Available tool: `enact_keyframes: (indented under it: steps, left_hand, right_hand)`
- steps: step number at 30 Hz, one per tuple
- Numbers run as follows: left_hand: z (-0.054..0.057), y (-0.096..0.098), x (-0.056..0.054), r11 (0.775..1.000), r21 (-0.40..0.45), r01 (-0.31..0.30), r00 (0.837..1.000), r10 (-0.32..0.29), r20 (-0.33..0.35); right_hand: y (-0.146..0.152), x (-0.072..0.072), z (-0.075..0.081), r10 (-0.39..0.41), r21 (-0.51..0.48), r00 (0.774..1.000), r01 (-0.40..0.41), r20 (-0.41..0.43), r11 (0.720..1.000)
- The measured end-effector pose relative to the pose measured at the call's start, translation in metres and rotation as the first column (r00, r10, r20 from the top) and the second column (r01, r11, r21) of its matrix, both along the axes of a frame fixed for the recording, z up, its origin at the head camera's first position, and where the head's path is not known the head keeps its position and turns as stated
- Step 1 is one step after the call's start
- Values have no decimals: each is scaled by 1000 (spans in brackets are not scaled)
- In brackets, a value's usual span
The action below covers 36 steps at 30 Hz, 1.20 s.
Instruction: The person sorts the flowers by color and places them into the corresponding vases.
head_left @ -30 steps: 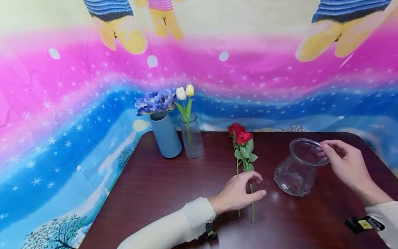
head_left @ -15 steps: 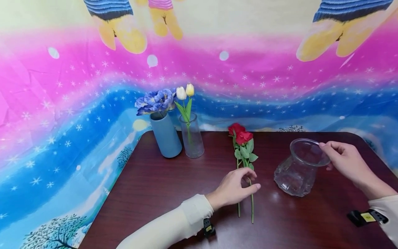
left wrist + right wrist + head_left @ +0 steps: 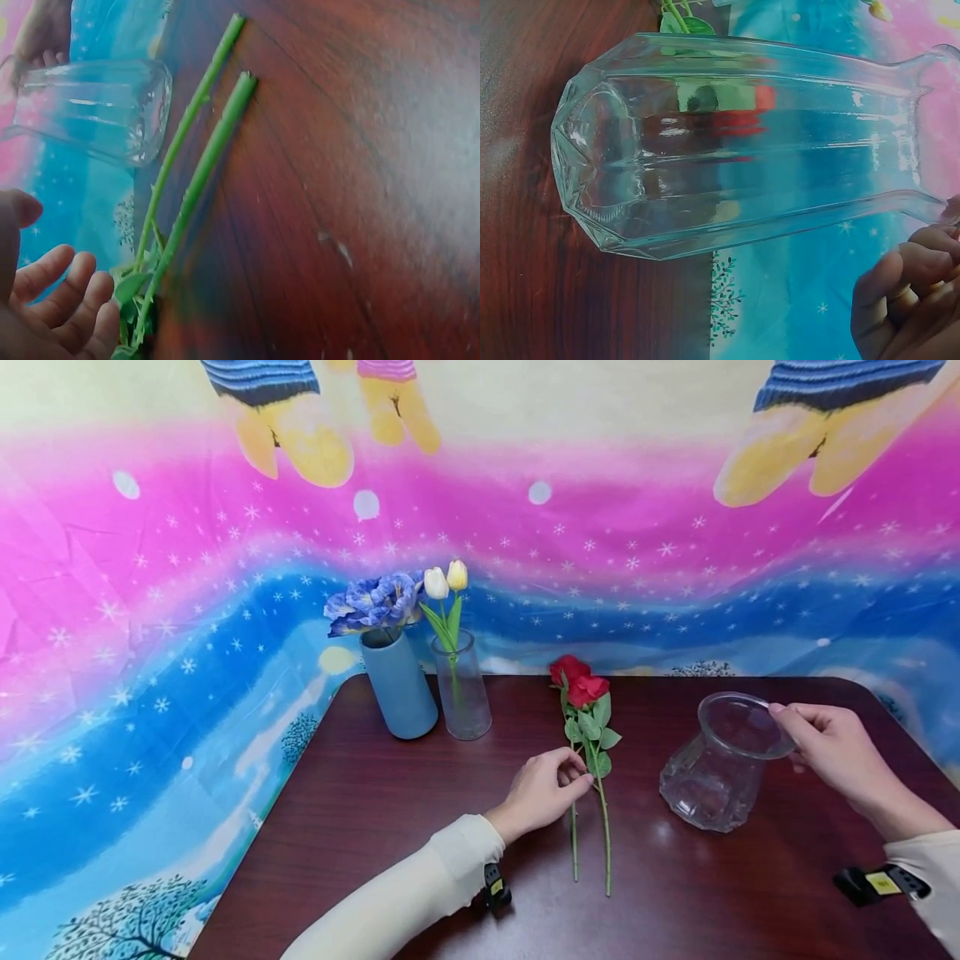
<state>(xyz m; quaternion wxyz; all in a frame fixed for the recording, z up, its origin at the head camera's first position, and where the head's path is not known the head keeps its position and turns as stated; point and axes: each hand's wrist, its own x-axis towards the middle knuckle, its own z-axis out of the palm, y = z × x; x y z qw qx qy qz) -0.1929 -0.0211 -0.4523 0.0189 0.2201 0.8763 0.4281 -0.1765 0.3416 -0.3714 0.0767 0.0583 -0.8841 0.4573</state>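
Two red roses (image 3: 588, 691) with long green stems lie on the table. My left hand (image 3: 540, 789) hovers just left of their stems (image 3: 196, 180), near the leaves. In the left wrist view its thumb and loosely bent fingers (image 3: 67, 300) are apart, with no stem between them; whether a fingertip touches a leaf I cannot tell. On the right, my right hand (image 3: 843, 752) pinches the rim of a clear glass vase (image 3: 708, 781) between thumb and fingers. That vase has a wide mouth and a faceted base, and no flowers are in it.
At the back left stand a blue vase (image 3: 399, 685) with blue-purple flowers (image 3: 378, 602) and a clear cylindrical vase (image 3: 463, 693) with white and yellow tulips (image 3: 456, 576). A colourful printed cloth (image 3: 525, 543) hangs behind the dark wooden table (image 3: 360, 827).
My left hand has moved left and slightly farther away, its thumb and fingers drawing closer together beside the rose stems. My right hand stays on the vase rim, and the vase has hardly moved.
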Motion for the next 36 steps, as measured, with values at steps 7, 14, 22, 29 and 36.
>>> enact_keyframes:
  steps: [7,14,22,29,36]
  left_hand:
    - [-5,-2,-13,984,-157,-86,996,84,-15]
    - [-3,2,-23,947,-302,-111,989,137,64]
    - [-5,13,-30,887,-436,-152,973,212,91]
    - [-14,22,-35,853,-493,-170,961,254,107]
    - [-18,23,-33,860,-470,-198,954,279,108]
  right_hand:
    - [-1,1,0,-31,31,999,32,-9,999]
    - [-1,1,0,-38,24,999,39,-18,999]
    - [-2,1,1,-29,16,999,29,-19,999]
    - [-2,2,1,-26,14,1000,26,-14,1000]
    - [-2,1,1,-24,16,1000,25,-20,1000]
